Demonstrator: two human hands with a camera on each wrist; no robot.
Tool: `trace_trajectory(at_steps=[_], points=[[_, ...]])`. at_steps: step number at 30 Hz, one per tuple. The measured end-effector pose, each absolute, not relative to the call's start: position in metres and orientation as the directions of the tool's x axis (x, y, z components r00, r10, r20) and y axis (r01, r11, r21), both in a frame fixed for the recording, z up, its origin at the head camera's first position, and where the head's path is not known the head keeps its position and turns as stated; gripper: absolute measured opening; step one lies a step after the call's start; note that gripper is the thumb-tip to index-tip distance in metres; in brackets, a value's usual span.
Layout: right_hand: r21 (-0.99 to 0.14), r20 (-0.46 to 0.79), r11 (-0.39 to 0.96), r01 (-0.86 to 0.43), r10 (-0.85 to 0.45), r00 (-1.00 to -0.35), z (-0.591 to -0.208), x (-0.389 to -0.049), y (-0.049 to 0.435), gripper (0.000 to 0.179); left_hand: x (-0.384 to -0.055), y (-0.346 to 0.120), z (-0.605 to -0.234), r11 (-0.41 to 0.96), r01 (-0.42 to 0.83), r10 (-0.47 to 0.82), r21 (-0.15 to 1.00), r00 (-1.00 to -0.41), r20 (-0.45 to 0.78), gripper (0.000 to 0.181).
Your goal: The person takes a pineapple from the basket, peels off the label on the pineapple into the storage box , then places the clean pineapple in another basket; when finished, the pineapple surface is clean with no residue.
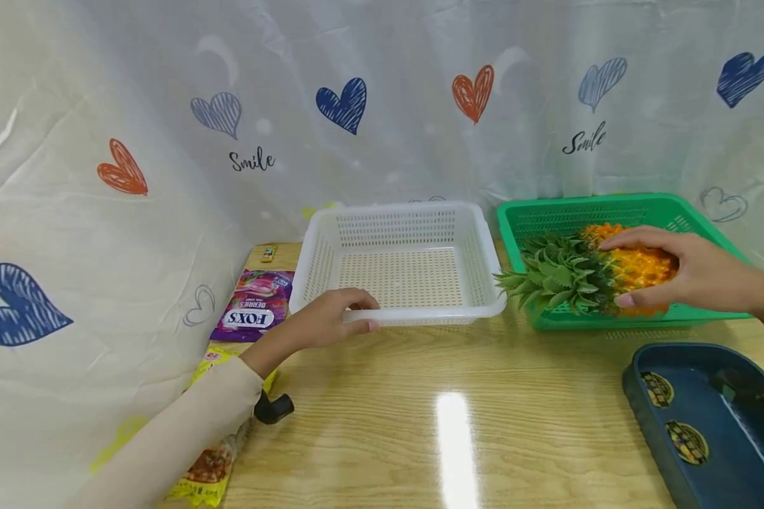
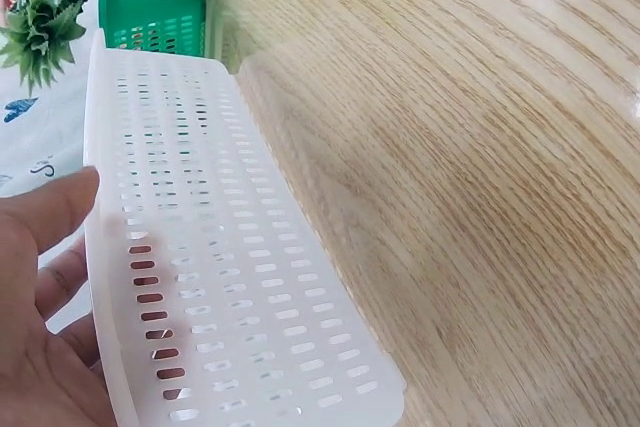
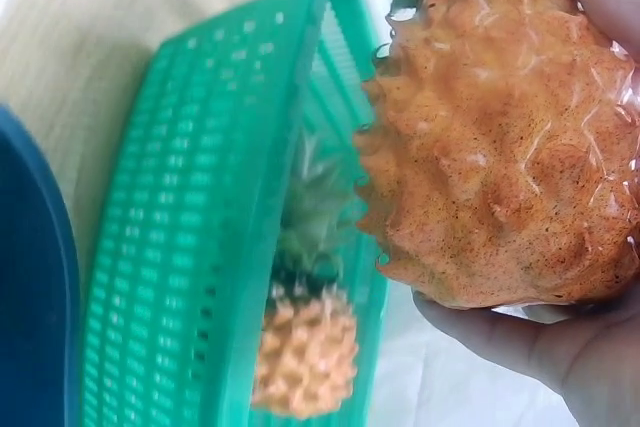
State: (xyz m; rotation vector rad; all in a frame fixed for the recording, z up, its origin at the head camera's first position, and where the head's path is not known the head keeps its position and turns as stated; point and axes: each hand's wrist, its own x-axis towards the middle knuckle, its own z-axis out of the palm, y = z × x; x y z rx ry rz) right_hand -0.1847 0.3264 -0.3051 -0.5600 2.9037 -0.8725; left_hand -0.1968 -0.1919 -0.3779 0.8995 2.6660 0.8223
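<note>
My left hand (image 1: pixel 323 319) grips the near rim of a white plastic basket (image 1: pixel 397 316), thumb at the rim and fingers inside the wall; their colour shows through its slots in the left wrist view. Over a green basket (image 1: pixel 611 324), my right hand (image 1: pixel 700 267) holds an orange pineapple (image 3: pixel 500 137) with a spiky green crown (image 1: pixel 557 276) pointing left. The thumb and fingers lie on opposite sides of its body. Lower down, inside the green basket, lies a second pineapple (image 3: pixel 308 352), mostly hidden in the head view by the held one.
A dark blue tray (image 1: pixel 649 424) with round stickers stands at the near right. Left of the white basket lie a purple Fox's candy bag (image 1: pixel 255 304), a small yellow packet (image 1: pixel 268 254) and a yellow food bag (image 1: pixel 210 474). A curtain with hearts (image 1: pixel 382 162) hangs behind.
</note>
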Motion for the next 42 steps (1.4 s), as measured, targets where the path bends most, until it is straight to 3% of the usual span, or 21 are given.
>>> trace_trajectory(at_steps=[14,42], points=[[-0.415,-0.112,0.884,-0.217,-0.286,-0.952,-0.306,-0.214,0.361,0.074,-0.201,-0.193,-0.382,0.653,0.469,0.596,0.595,-0.803,-0.021,0.018],[-0.432,-0.26,0.873,-0.228,-0.363,-0.895,-0.327,-0.256,0.391,0.071,-0.201,-0.194,-0.382,0.674,0.435,0.576,0.598,-0.816,-0.055,0.023]])
